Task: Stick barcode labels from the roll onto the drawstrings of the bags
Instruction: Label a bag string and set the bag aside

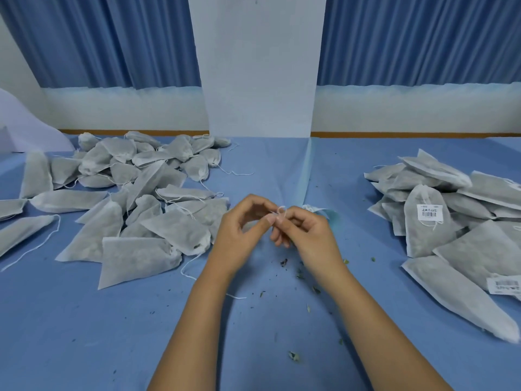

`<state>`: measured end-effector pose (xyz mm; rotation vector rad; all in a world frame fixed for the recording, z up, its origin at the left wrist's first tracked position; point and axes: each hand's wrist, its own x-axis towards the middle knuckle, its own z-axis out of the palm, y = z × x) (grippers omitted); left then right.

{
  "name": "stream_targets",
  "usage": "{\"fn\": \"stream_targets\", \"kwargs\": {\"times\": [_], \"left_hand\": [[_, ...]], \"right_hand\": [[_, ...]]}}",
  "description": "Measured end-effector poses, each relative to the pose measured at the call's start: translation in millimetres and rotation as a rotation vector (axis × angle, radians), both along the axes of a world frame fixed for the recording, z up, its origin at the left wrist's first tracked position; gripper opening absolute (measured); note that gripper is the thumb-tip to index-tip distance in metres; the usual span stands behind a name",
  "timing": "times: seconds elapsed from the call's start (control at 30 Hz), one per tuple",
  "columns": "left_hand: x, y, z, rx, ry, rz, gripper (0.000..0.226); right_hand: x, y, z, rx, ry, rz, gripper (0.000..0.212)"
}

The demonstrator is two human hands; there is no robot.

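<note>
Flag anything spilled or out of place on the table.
Yes: dark and green leaf crumbs are scattered on the blue cloth below the left hand and right hand, which pinch a drawstring. Probably filling leaked from the bags. Nothing else stands out.

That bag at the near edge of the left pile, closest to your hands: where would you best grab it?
By its gathered neck, coming from the right. The bag lies with that puckered end pointing right, nothing lying over it, and its drawstring seems to trail from there onto the blue cloth, so the string comes along too.
</note>
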<state>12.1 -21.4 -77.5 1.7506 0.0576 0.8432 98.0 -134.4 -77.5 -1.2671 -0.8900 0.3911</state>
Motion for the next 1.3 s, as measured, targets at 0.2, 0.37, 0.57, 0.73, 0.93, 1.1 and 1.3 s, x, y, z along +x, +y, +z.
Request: {"fn": "stream_targets", "kwargs": {"times": [0.2, 0.37, 0.57, 0.73, 0.93, 1.1, 1.3], "left_hand": [[2, -2, -5, -0.002, 0.157, 0.102, 0.015], [-3, 0, -2, -0.068, 0.199, 0.073, 0.026], [-10, 3, 1, -0.247, -0.037, -0.271, 0.011], [-5, 5, 2, -0.395, -0.174, -0.027, 0.012], [-3, -3, -6, 0.109, 0.089, 0.198, 0.028], [-4, -3, -4, 0.214, 0.131, 0.138, 0.017], [-3, 0, -5, 0.244, 0.177, 0.169, 0.021]], "right_hand": [[20, -13, 9, 0.134, 0.080, -0.091, 0.021], [36, -26, 13, 0.144, 0.086, -0.173, 0.019], [33, -24, 13, 0.067, 0.049, -0.214, 0.014], [12, -11, 5, -0.060, -0.131, -0.104, 0.017], [9, -14, 7, -0.031, -0.227, -0.075, 0.019], [14, -22, 11, -0.171, -0.320, -0.010, 0.018], [25, -33, 16, -0.359, -0.451, 0.112, 0.017]]}}
